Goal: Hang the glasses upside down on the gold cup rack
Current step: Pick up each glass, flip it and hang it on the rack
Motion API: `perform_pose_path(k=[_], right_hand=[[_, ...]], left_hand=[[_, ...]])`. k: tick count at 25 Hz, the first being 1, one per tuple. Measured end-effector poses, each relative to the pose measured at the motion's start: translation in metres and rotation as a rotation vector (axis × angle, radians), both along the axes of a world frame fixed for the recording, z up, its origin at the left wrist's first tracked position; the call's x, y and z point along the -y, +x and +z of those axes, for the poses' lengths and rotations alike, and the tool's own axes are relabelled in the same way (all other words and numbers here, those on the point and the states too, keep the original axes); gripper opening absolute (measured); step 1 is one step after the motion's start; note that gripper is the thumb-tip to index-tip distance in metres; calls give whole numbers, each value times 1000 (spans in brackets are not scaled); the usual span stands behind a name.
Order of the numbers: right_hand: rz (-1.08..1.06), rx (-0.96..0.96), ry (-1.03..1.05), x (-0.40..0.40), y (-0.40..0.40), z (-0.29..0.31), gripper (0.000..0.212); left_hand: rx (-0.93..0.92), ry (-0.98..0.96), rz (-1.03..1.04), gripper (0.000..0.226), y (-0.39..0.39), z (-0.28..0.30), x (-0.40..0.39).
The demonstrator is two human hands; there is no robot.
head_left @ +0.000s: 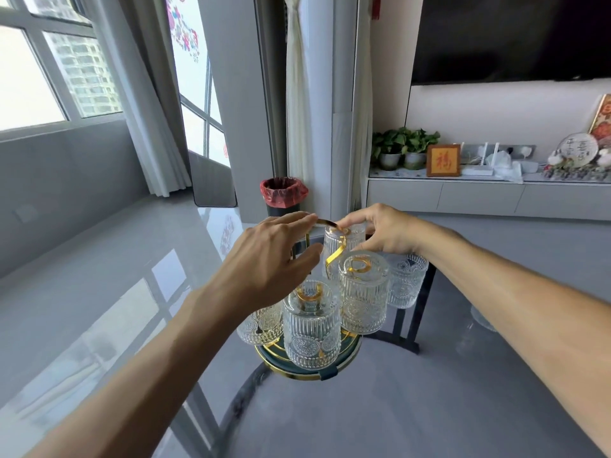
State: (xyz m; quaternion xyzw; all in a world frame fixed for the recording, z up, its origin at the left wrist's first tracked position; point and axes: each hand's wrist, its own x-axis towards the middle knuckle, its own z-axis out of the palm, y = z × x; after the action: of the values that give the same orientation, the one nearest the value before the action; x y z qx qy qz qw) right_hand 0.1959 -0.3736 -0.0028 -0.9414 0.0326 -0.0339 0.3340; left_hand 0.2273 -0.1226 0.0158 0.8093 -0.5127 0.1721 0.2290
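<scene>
Gold cup rack (334, 256) stands on a round dark tray with gold rim (309, 375), on a grey tabletop (413, 408).

Glasses on the rack, all clear with pressed ribbing and medallions, all bottom-up:
- front glass (311, 328), gold prong ring showing through its base;
- right-front glass (363, 292), likewise with a gold ring visible through the base;
- far glass (344, 242), at the top of the rack;
- right-rear glass (405, 280), partly behind the right wrist;
- left glass (263, 325), low, mostly hidden by the left forearm.

Left hand (271, 259): fingers extended and together, fingertips at the curved gold handle (325, 223) on the rack's top; actual contact cannot be told. Holds no glass.

Right hand (383, 233): fingers curled down over the top of the far glass, thumb and fingertips closed on its upturned base.

A red-lined bin (284, 195) stands on the floor beyond the tabletop.
</scene>
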Motion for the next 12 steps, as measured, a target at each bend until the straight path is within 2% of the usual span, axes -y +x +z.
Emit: perform_pose_path(k=[3,6,9,11,12], right_hand=[[-13,-4,16,-4,-13,-7,59],[-177,148,59,-8,-45,-17,61],[-470,317,50,-11,-104,-36,44],[-516,260,-19,-17,-148,-52,33],[-506,208,-23,-21,-167,-59,31]], left_hand=[[-38,17,36,53,-3,-4,4],[-76,28,37,57,-8,-6,4],[-106,75,123,56,-19,-4,7],[-66,-5,231,57,-50,-9,17],[-41,-59,218,58,-76,-17,26]])
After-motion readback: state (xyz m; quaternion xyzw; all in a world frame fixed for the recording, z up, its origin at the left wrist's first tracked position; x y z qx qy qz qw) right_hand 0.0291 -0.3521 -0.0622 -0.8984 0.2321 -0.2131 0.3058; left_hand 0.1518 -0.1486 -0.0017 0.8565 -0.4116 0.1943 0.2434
